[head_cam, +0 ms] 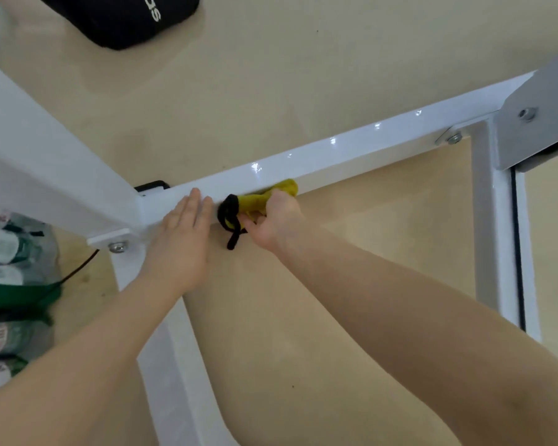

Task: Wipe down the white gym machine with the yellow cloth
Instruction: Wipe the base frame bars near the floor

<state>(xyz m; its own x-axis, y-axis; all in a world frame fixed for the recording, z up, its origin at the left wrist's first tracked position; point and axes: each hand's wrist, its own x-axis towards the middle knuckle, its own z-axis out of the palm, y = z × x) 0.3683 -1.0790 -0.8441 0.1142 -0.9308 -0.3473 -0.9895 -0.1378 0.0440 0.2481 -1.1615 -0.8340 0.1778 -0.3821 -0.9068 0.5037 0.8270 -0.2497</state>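
The white gym machine's frame [351, 149] runs as a glossy white bar from the lower left joint up to the right, with further white bars branching off. My right hand [276, 220] grips the yellow cloth [271, 196], bunched with a black edge strip hanging down, and holds it against the near side of the bar. My left hand [181, 243] rests flat with straight fingers on the frame joint just left of the cloth.
A black bag [123, 17] lies on the beige floor at the top left. Packaged bottles in green wrap [10, 284] sit at the left edge beside a black cable. A grey metal bracket [541, 117] with bolts sits at the frame's right corner.
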